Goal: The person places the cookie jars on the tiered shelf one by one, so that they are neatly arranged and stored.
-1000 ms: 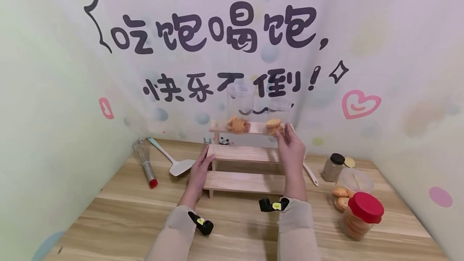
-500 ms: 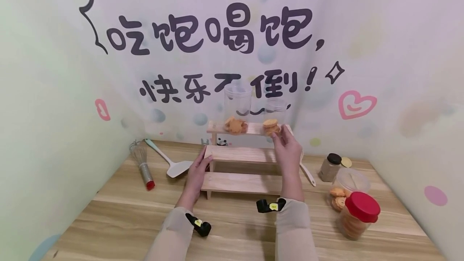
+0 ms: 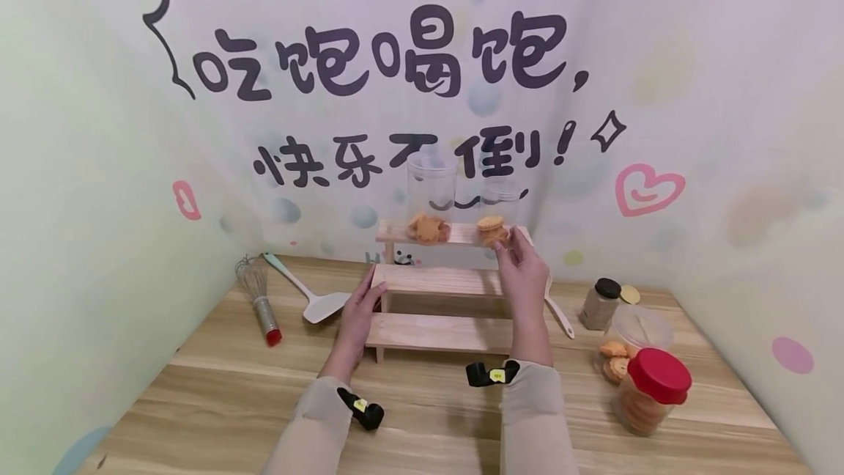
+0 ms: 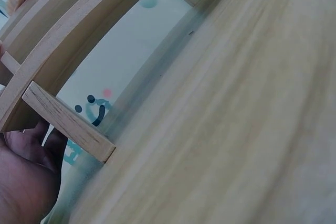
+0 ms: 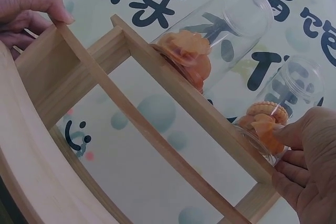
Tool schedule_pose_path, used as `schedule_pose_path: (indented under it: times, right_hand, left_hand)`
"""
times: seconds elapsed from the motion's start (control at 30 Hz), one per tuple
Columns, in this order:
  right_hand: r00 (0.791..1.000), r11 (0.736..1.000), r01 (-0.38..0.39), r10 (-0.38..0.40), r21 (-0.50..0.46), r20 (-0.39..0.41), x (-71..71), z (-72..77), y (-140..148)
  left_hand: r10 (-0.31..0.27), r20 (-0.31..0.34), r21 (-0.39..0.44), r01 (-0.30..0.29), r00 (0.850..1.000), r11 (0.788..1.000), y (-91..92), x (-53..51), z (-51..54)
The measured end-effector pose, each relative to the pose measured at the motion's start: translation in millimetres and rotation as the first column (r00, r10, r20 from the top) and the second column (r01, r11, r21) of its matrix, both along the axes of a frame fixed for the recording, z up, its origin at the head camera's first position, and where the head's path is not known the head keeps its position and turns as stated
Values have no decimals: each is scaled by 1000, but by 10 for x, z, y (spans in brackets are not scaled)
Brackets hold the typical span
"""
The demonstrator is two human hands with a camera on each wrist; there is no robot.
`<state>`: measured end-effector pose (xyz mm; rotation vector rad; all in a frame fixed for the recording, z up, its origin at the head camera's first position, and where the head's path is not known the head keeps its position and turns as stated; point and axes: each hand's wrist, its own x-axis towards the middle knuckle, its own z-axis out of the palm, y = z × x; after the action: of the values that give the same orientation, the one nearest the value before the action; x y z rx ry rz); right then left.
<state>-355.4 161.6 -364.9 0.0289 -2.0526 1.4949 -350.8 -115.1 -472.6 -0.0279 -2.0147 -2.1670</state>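
A three-tier pale wooden shelf stand (image 3: pixel 440 281) stands on the table. My left hand (image 3: pixel 358 314) grips the left end of its middle tier, and the left wrist view shows that hand (image 4: pixel 26 169) beside the wood. On the top tier are two clear jars of biscuits, a taller jar (image 3: pixel 431 193) towards the left and a smaller jar (image 3: pixel 499 205) at the right end. My right hand (image 3: pixel 525 277) holds the smaller jar low down; in the right wrist view the thumb (image 5: pixel 294 131) touches its side, the fingers (image 5: pixel 294 174) lying by its base and the shelf end.
Left of the stand lie a whisk (image 3: pixel 262 306) and a white turner (image 3: pixel 323 306). A white handle (image 3: pixel 560 314) sticks out at the right. Further right are a black-lidded jar (image 3: pixel 600 305), a clear tub of biscuits (image 3: pixel 636 328) and a red-lidded jar (image 3: pixel 653 391). A printed cloth hangs behind.
The whole head view has shifted slightly, with everything a little further left. Both hands keep their places on the stand and the smaller jar.
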Motion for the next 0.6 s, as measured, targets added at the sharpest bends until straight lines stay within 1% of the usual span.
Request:
schedule_pose_path:
  times: [0.13,0.37,0.47,0.6]
  right_hand:
    - [1000,1000,-2,2,5,3,4,3,3]
    - [1000,1000,-5,5,-7,8,20,23,6]
    - [1000,1000,-9,9,-11,6,22,33,7]
    - [1000,1000,3,-3,7,6,37,52,13]
  left_hand:
    - [8,6,-5,-8,1000,1000,7,3,-3]
    - [-10,-6,-5,10,1000,1000,2,0,-2]
    - [-12,-1,-8,12,1000,1000,-2,-2,-3]
    - [-17,8,-13,17,1000,1000,-8,-2,0]
